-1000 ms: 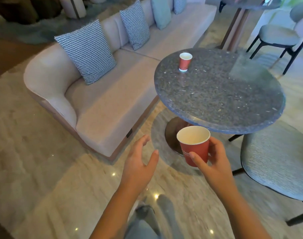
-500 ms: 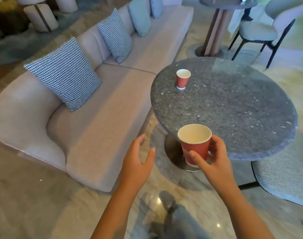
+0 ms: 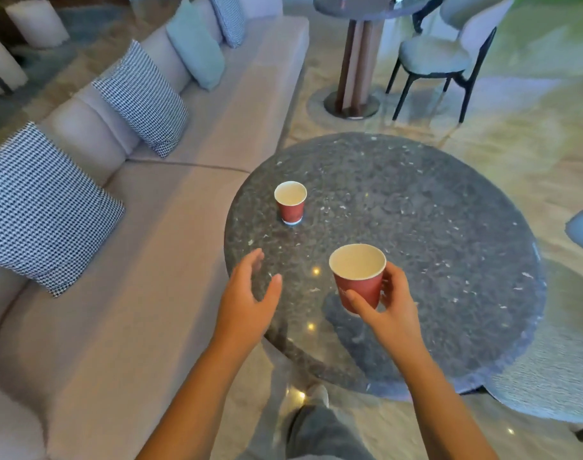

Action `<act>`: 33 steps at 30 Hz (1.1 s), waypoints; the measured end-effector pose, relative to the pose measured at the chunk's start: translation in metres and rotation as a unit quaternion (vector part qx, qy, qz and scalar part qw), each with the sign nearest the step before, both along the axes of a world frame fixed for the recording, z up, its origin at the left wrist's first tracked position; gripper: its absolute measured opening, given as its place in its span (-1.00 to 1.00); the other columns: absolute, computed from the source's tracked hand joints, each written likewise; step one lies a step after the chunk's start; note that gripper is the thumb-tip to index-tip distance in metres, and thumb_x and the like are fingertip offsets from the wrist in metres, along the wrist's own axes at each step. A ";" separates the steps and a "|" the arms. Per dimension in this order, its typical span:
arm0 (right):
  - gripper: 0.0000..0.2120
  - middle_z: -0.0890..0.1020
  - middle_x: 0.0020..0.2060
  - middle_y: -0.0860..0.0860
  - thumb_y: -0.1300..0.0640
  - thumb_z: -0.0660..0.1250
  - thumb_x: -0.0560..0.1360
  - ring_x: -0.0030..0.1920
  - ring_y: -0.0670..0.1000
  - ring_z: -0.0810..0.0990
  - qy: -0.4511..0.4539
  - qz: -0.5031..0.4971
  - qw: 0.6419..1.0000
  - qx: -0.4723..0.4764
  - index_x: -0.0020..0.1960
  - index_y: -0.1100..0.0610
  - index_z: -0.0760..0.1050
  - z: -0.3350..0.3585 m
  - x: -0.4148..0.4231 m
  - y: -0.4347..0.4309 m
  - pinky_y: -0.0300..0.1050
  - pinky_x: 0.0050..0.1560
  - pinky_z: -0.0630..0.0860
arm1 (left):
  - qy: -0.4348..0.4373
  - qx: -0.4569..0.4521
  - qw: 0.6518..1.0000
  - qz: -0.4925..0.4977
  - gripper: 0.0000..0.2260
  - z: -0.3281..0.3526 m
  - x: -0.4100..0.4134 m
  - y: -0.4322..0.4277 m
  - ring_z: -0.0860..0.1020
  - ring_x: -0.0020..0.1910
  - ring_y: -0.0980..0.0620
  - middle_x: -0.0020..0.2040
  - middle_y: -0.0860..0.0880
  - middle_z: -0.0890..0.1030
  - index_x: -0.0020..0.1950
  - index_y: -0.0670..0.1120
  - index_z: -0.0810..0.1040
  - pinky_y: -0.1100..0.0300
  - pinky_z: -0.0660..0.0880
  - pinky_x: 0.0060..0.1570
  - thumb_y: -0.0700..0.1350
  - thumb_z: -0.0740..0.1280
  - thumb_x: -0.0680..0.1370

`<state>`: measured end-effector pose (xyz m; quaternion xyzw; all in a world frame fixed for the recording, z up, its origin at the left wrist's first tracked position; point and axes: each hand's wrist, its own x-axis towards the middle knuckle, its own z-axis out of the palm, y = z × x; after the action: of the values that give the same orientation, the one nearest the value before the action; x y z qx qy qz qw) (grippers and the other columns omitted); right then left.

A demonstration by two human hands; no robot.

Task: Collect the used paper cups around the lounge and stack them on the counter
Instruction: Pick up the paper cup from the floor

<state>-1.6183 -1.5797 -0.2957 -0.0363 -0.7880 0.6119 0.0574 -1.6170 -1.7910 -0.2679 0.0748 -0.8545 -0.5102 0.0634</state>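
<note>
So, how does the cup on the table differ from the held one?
The table cup stands on the table, untouched; the held cup is gripped by the right hand. The table cup is farther from the person, the held cup nearer. Both are red, upright, white inside.

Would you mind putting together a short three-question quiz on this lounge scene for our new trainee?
1. True or false: the right hand grips a red cup.
2. Where does the second cup stand? A) on the sofa seat B) upright on the round table C) on the floor
3. Fill the gap: the left hand, fingers relaxed, holds ____.

Key: 1. True. 2. B. 3. nothing.
</note>
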 end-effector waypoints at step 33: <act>-0.30 0.47 0.07 -0.35 0.10 0.55 0.22 0.09 -0.36 0.45 -0.102 -0.071 0.992 0.008 0.08 -0.43 0.23 -0.110 -0.085 0.033 -0.52 -0.01 0.39 | -0.067 -0.026 0.996 -0.056 -0.57 -0.047 -0.130 0.034 0.35 0.24 0.23 0.27 0.13 0.39 0.38 0.03 0.29 0.27 0.26 0.16 -0.07 0.30 0.53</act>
<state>-1.7035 -1.5467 -0.4061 -0.1540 -0.7899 0.5932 0.0197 -1.7470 -1.7574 -0.3150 0.0593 -0.8725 -0.4846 -0.0211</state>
